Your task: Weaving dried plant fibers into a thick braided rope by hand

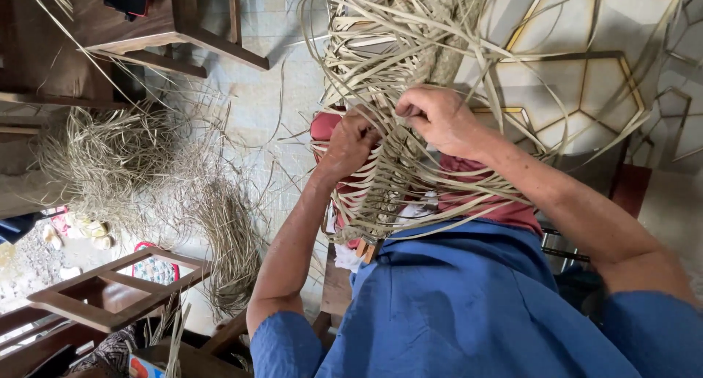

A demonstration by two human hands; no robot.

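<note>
The left hand (350, 145) is closed on pale strips (410, 49) at the edge of the weave (381, 195). The right hand (439, 118) is a fist around more strips just beside it. The weave sits on the person's lap, over red cloth (498, 210).

To do this well, I think each strip should be pulled snug and kept flat, with the other hand holding the row so it does not slip.

The fingertips are hidden in the strips. The weave's top is cut off. A straw pile (146, 173) lies on the floor near a wooden stool (110, 290).
</note>
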